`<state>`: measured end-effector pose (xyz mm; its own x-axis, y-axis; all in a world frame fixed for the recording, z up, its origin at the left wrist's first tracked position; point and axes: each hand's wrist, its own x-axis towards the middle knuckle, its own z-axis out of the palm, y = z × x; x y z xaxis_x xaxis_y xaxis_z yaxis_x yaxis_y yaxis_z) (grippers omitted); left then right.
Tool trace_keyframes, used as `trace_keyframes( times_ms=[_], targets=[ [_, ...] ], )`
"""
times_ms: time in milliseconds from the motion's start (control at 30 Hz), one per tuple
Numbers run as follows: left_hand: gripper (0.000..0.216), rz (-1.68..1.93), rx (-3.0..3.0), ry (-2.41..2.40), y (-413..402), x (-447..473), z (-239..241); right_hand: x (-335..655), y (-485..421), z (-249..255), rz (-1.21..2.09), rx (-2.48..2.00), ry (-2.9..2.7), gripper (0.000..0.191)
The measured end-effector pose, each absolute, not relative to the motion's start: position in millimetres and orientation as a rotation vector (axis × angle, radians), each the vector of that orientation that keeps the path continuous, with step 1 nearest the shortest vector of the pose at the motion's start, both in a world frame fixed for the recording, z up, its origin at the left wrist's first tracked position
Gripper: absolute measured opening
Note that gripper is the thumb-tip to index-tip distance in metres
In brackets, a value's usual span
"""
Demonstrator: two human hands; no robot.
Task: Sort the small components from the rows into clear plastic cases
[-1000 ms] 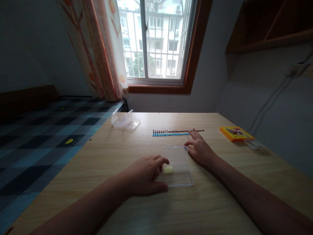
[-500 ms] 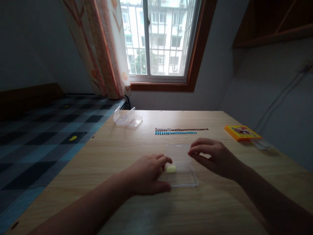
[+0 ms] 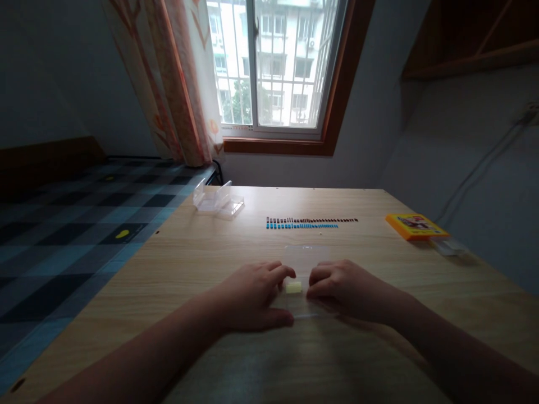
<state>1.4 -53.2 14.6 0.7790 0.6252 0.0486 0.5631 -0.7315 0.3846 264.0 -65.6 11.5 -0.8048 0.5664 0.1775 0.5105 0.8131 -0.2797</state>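
Observation:
A clear plastic box [image 3: 314,312] lies on the table with its see-through lid [image 3: 305,255] laid back at the far side. Small pale yellow blocks [image 3: 293,287] sit together in the left part of the box. My left hand [image 3: 256,294] spans the box's left side, thumb at the near corner and fingers at the far one, gripping it in place. Over the right part of the box, just beside the yellow blocks, my right hand [image 3: 341,286] has its fingertips pressed together. Anything between those fingertips is too small or hidden to make out.
Rows of tiny dark brown pieces [image 3: 314,220] and blue pieces [image 3: 303,226] line the table beyond the box, with a small white piece [image 3: 320,233] nearby. Open clear cases [image 3: 219,202] stand back left. A yellow-orange box [image 3: 415,226] and a clear container [image 3: 448,246] lie right.
My right hand has moved left and down, from above the lid's right side to the inside of the box near the yellow blocks. My left hand stays put.

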Motion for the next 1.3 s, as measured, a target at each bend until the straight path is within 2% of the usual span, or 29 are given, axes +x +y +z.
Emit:
trace_keyframes(
  times_ms=[533, 1300],
  targets=[
    [0.065, 0.241, 2.647, 0.903, -54, 3, 17, 270, -70, 25, 0.352, -0.903, -2.828, 0.018],
    [0.063, 0.262, 2.638, 0.890, -53, 2, 15, 267, -68, 12, 0.319, -0.888, -2.800, 0.021]
  ],
)
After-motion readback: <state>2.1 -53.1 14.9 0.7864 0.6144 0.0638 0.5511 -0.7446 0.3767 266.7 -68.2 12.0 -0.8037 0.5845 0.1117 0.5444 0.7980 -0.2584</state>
